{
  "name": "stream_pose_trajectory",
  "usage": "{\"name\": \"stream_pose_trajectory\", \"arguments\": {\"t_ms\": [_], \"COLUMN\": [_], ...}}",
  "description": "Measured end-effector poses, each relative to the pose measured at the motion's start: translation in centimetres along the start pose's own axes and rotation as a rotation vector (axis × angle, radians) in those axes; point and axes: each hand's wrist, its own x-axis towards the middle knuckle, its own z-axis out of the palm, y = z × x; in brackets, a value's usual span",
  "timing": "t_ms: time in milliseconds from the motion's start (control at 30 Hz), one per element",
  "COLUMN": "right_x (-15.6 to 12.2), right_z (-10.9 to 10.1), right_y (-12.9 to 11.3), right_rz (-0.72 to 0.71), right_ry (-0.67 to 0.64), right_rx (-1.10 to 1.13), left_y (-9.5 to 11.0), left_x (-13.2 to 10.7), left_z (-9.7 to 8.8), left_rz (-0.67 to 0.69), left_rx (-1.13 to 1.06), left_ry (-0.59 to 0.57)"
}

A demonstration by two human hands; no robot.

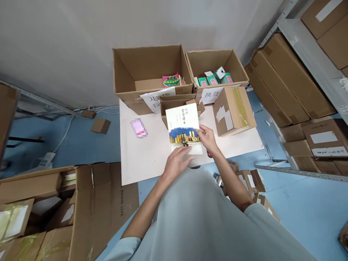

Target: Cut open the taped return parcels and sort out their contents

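Observation:
A white book (182,117) with a city skyline on its cover stands tilted up above the table, its cover facing me. My right hand (207,139) grips its right edge, thumb on the cover. Across the lower left of the cover lie the stretched fingers of my left hand (177,164); its thumb is spread away below the book's bottom edge. Directly behind the book is a small open carton (178,98), mostly hidden by it. A small red and black object (209,154) shows partly beside my right wrist.
Two open cartons with paper signs stand at the back: the left carton (127,96) contains books, the right carton (241,78) green boxes. A taped box (236,112) sits on the table's (141,163) right. Boxes fill a large carton (95,203) at lower left and shelving (307,36) at right.

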Motion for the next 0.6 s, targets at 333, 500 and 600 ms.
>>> {"name": "stream_pose_trajectory", "arguments": {"t_ms": [333, 500, 600], "right_x": [-3.3, -3.4, -3.4], "right_z": [-2.1, -2.2, -2.5], "right_y": [-1.9, -0.9, -0.5], "right_rz": [0.045, 0.061, 0.068], "right_ry": [-0.018, -0.015, -0.022], "right_rx": [0.057, 0.068, 0.102], "left_y": [-1.6, -2.0, -1.3], "left_x": [1.7, 1.9, 2.1], "left_z": [-6.4, -5.6, -5.1], "left_rz": [-0.317, -0.484, -0.482], "left_rx": [-0.401, -0.516, -0.581], "left_ry": [0.38, 0.224, 0.187]}}
